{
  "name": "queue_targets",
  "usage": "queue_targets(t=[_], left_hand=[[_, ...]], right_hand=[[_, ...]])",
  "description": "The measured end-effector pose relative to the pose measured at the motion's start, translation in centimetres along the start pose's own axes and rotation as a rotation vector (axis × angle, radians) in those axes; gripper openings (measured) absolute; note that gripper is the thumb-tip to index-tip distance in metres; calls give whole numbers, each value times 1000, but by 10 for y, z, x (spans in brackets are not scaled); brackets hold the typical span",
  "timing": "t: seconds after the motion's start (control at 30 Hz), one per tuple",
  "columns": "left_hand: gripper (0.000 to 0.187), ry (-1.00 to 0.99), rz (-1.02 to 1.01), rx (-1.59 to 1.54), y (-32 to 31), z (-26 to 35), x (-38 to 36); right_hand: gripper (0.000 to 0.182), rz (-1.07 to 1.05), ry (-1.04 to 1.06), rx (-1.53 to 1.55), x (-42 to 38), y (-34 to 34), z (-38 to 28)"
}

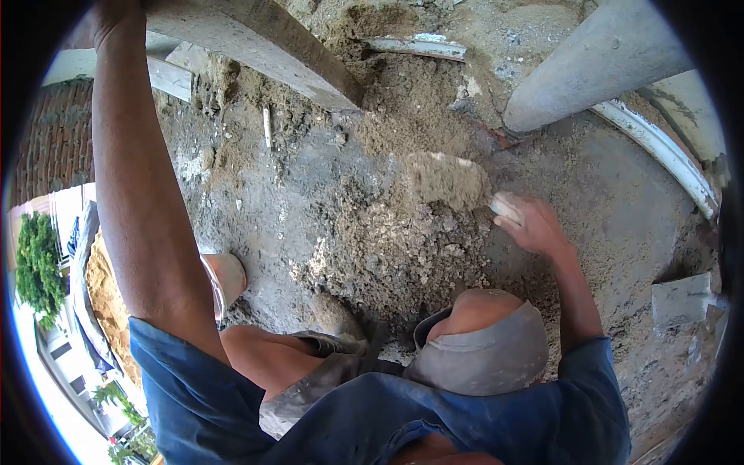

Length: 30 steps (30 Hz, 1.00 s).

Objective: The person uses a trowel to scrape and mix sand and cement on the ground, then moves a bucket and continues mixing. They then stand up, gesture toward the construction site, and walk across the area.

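Observation:
My right hand [529, 223] is closed around the pale handle of a trowel [448, 180]. The trowel's blade is coated in wet grey-brown mortar. It lies over a heap of crumbly mortar [387, 244] on the floor in front of my knees. My left arm stretches up to the top left, where my left hand [116, 17] is near the upper end of a slanting square concrete post [263, 43]. Its fingers are hidden at the dark picture edge, so I cannot see whether it grips anything.
A round grey column [597, 66] stands at the upper right. White curved strips [659, 151] lie beside it. A bucket [227, 280] stands left of my knee. A flat metal-looking piece [682, 300] lies at the right. Beyond the left edge are sand [108, 298] and stacked bricks [54, 139].

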<state>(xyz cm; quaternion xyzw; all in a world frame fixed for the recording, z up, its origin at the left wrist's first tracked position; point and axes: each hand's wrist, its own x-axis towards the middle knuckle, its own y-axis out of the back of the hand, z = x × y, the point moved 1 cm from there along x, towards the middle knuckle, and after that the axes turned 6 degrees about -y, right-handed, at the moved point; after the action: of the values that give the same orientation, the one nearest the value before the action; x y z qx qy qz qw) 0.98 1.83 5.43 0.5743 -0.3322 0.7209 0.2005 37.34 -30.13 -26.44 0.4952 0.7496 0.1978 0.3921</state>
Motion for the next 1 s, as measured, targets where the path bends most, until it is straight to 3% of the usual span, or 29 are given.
queue_targets(t=[0.07,0.13,0.17,0.23,0.3,0.37,0.43,0.73,0.8,0.87,0.93,1.0], left_hand=[[64,37,-10,18,1,1,0],[65,93,-50,32,-1,0,-2],[66,156,-107,39,-2,2,2],[91,201,-290,6,5,4,7],[118,236,-499,-20,10,7,9],[118,242,-497,-20,8,7,9],[119,256,-490,0,12,8,9],[117,313,-540,-84,6,-6,5],[52,128,-80,-132,-4,-11,0],[53,184,-19,-10,-9,35,-5],[57,11,-85,148,-1,11,5],[61,73,-52,136,-4,12,1]], right_hand=[[45,-49,-53,-156,-46,14,12],[42,194,-50,-55,-74,15,26],[42,204,-59,-64,-71,12,21],[37,320,-125,230,-43,-4,-3],[34,-22,-388,609,-12,-27,-18],[32,-205,-577,963,18,-49,-29],[31,-158,-583,948,47,-65,-40],[33,136,-536,647,278,-70,-90],[33,209,-516,692,296,-89,-84],[33,286,-473,804,291,-96,-79],[33,284,-418,798,280,-92,-73],[32,240,-404,829,260,-92,-67]])
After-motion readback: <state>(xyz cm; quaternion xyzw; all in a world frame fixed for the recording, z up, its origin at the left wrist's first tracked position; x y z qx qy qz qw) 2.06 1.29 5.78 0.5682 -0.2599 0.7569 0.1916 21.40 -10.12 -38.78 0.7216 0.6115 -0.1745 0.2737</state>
